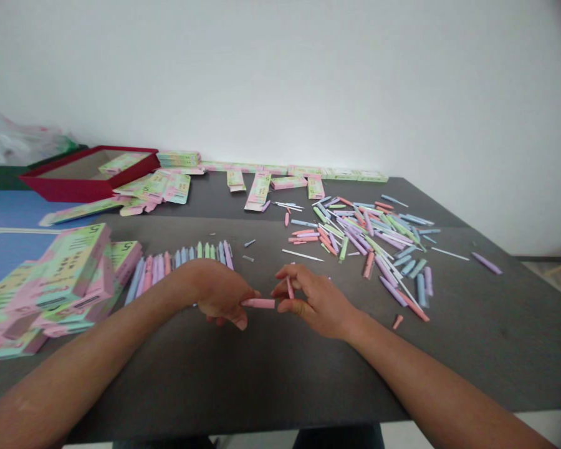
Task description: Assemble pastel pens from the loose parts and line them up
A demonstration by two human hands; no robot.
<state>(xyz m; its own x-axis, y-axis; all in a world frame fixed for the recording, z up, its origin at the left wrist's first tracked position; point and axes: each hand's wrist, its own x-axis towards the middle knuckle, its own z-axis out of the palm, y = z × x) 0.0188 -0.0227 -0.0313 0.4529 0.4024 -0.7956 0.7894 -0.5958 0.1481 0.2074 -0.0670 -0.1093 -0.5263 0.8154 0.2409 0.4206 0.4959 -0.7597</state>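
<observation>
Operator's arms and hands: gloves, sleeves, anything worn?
Nothing worn that I can see. The left forearm and right forearm are bare, with no sleeves. The left hand and right hand are ungloved, with no watch, ring, tape or cable visible.

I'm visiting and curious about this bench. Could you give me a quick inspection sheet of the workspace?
Surface: dark grey table.
Job's things: pink pen barrel, thin pink piece, row of pastel pens.
Clutter: loose pastel pen parts, stacked green-and-pink boxes, red tray.
Grippers: left hand holds the barrel; right hand pinches the thin piece.
Cables: nothing seen.
Surroundings: white wall, plastic bag.
</observation>
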